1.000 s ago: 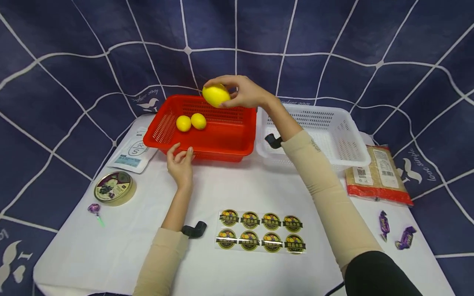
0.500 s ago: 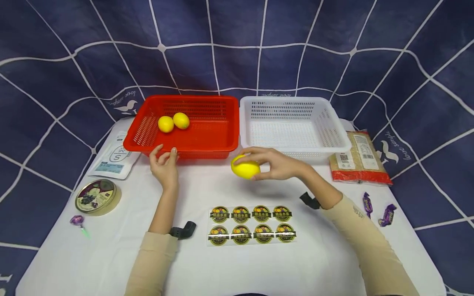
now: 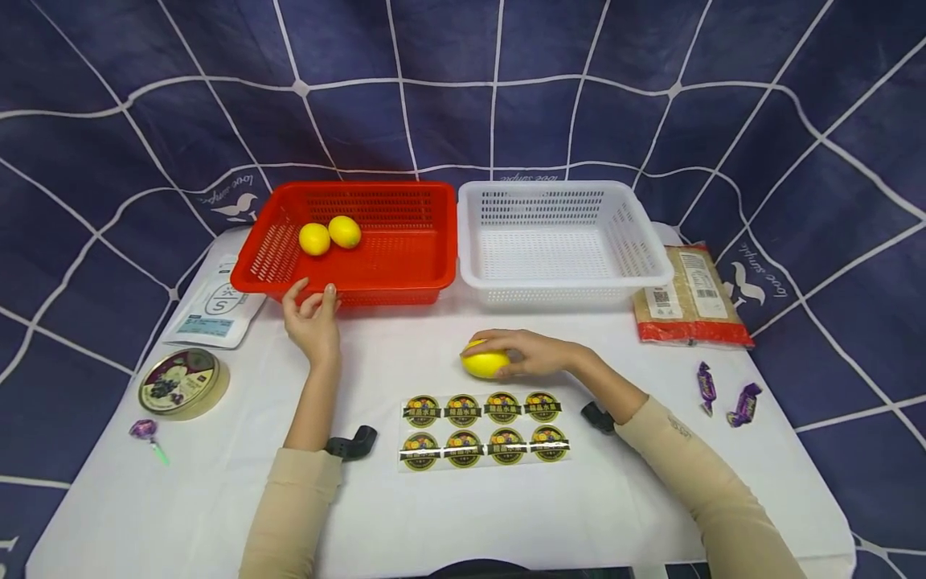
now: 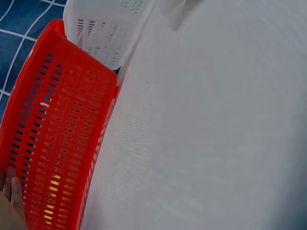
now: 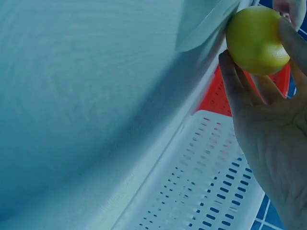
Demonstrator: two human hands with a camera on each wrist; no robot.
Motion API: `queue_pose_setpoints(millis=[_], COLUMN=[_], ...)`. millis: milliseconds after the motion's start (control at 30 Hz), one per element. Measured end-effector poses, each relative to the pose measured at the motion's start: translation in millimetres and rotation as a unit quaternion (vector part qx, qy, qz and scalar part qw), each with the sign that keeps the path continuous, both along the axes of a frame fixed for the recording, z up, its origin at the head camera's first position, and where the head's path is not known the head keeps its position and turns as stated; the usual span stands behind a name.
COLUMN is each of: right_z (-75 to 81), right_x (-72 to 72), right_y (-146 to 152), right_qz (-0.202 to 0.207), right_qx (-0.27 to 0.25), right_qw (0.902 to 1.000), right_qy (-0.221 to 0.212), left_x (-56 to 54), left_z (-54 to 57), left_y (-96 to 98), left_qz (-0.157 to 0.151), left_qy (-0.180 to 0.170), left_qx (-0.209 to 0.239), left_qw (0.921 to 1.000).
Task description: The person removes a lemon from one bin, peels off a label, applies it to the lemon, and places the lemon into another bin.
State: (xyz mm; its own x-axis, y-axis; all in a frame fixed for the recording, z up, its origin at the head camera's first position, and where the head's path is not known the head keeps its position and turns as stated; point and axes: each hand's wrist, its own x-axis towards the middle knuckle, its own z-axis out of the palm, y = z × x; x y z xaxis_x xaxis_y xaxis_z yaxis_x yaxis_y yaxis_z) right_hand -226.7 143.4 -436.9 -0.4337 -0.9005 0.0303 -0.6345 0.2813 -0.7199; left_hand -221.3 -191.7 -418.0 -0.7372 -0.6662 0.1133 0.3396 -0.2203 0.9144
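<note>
White cloth over the tabletop [image 3: 448,515], and a navy curtain [image 3: 542,44] with white lines hangs behind the red basket [image 3: 398,259]. Left of that basket, a white pouch [image 3: 211,312]; nearer the person, a round tin [image 3: 183,383], then a lollipop [image 3: 144,429]. Well off to the basket's right, a red-edged bag [image 3: 690,297] and, closer in, two purple candies [image 3: 706,388]. In front of the basket and slightly right, a sheet of round stickers [image 3: 483,433].

To the hands! Both forearms reach forward in beige sleeves [image 3: 292,503]. The left hand [image 3: 314,326] is up at the red basket's near wall, fingers touching it, grip loose. The right hand [image 3: 528,354] is out in front and to the right of the basket, and its grip has a lemon [image 3: 481,364], pinched between thumb and fingers, low down; whether it touches the cloth, I can't tell.

Inside the red basket, two more lemons [image 3: 345,232] sit close together towards its left end. Just beside it on the right, the white basket [image 3: 542,251], slotted sides and all.
</note>
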Motion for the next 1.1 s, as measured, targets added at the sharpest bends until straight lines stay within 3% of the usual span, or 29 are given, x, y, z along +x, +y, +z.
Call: queue_pose_setpoints(millis=[167,367,500,600,700,867,933,1000,1033,1100], right_z=[-3.4,-4.3,-1.0,10.1,28.2,44.8,41.2,34.9,31.2,24.7], right_x=[-1.1,-3.7,-4.4,2.2,13.8,32.7,38.0,42.9,45.2,50.4], right_y=[-1.3,-2.1,-1.9,-2.2,-1.8,4.9,9.1,13.3,15.6,20.2], right_qz=[0.01,0.003,-0.014,-0.046,-0.074,-0.115,-0.136,-0.151,-0.159,-0.169], right_qx=[0.002,-0.004,-0.02,-0.039,-0.075,-0.124,-0.132,-0.135,-0.133,-0.123], right_qw=[0.9997,1.0,0.9997,0.9982,0.9944,0.9854,0.9817,0.979,0.9779,0.9775], right_qy=[-0.021,0.003,0.003,0.001,0.009,0.018,0.019,0.024,0.027,0.028], left_x=[1.6,0.5,-0.4,1.1,6.4,29.7,41.3,52.6,58.4,69.1], left_z=[-2.4,-5.9,-6.4,-4.6,-2.5,-4.6,-10.5,-18.2,-22.1,-30.5], left_y=[-2.7,-7.5,-9.6,-9.1,-7.3,-2.6,-1.8,-1.2,-0.7,0.8], left_qz=[0.003,-0.004,-0.004,-0.011,-0.027,-0.068,-0.11,-0.173,-0.211,-0.285], left_qy=[-0.009,-0.013,-0.011,-0.011,-0.016,-0.028,-0.033,-0.029,-0.026,-0.027], left_qx=[0.003,-0.003,-0.021,-0.033,-0.034,-0.087,-0.131,-0.177,-0.207,-0.273], left_qw=[1.0,0.9999,0.9997,0.9993,0.9989,0.9935,0.9847,0.9684,0.9551,0.9182])
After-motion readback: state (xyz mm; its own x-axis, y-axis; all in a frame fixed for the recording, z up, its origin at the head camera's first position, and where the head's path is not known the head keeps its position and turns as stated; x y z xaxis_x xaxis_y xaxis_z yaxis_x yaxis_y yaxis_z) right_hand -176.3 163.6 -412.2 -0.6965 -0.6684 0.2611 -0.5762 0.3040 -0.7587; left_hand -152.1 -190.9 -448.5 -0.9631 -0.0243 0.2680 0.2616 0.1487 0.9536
